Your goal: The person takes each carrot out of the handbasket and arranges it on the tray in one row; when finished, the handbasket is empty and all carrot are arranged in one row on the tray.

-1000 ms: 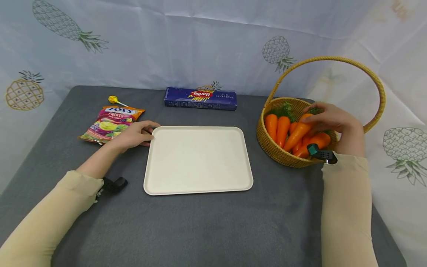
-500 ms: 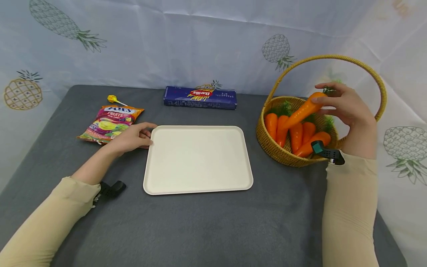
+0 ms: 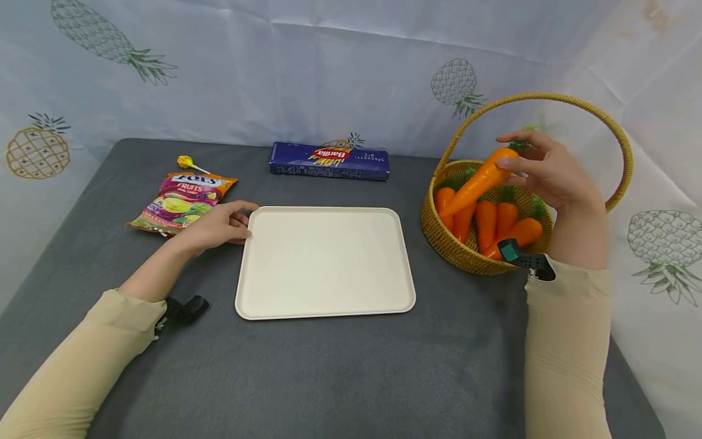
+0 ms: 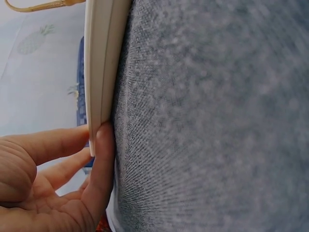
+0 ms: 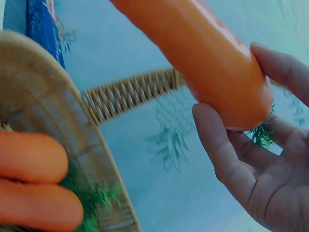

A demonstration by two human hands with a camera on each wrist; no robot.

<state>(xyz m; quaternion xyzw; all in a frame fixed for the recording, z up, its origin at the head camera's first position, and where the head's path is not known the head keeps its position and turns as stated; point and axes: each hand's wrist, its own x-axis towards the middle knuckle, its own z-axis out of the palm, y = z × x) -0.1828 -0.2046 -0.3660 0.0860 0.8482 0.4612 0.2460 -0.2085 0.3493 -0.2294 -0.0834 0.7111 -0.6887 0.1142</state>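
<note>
My right hand [image 3: 556, 174] grips an orange carrot [image 3: 478, 184] near its leafy top, raised and slanted over the wicker basket [image 3: 446, 249]. In the right wrist view, the thumb and fingers pinch the thick end of the carrot [image 5: 219, 63], and green leaves show behind it. Several other carrots [image 3: 487, 222] lie inside the basket. At the left short side of a cream tray [image 3: 326, 262], my left hand [image 3: 215, 228] holds the edge. The left wrist view has a thumb and finger pinching the tray's rim [image 4: 99, 72], one on each side.
Beside my left hand lies a bag of fruit candy [image 3: 183, 202], with a yellow lollipop [image 3: 186, 163] behind it. A blue spaghetti box [image 3: 329, 162] lies at the back of the grey table [image 3: 340, 372]. The basket's tall handle [image 3: 548, 96] arches over my right hand.
My right hand has lifted the carrot up from the others, first toward the right, then a little back left. My left hand stays at the tray's edge.
</note>
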